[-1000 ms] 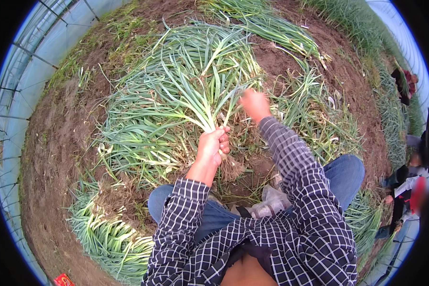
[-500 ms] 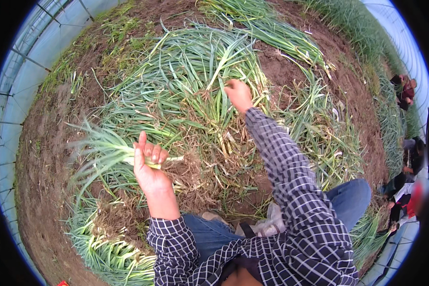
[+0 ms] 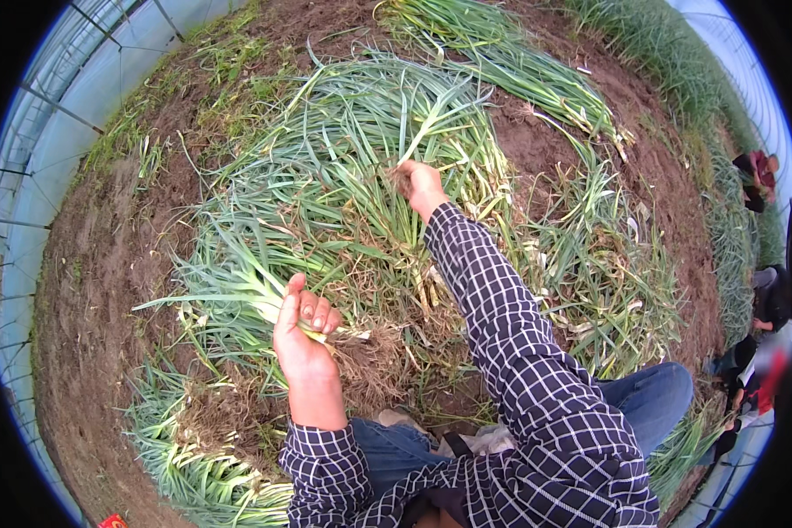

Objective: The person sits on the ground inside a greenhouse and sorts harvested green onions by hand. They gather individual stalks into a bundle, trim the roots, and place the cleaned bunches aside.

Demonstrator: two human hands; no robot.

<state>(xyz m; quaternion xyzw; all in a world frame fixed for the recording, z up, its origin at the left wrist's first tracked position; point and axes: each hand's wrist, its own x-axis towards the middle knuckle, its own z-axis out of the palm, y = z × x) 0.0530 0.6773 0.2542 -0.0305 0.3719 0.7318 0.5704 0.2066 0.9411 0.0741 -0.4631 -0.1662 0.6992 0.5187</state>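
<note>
My left hand (image 3: 311, 330) is closed around a small bunch of green onions (image 3: 253, 286). Their leaves fan out to the left, and brown stringy roots (image 3: 370, 356) stick out on the right. Farther off, my right hand (image 3: 421, 187) pinches the lower end of a single green onion stalk (image 3: 427, 128), whose leaves spread away from me over a big heap of green onions (image 3: 308, 150). Part of the fingertips is hidden behind that hand.
Stacked green onions (image 3: 220, 471) with matted roots lie at the lower left, another pile (image 3: 510, 62) at the far right. Trimmed leaves (image 3: 607, 290) litter the soil on the right. Several people (image 3: 755, 180) are at the right edge, beside standing plants. A plastic greenhouse wall (image 3: 18, 220) curves along the left.
My right hand has come slightly nearer and left, and now pinches the stalk's lower end. My left hand has shifted right and nearer with its bunch.
</note>
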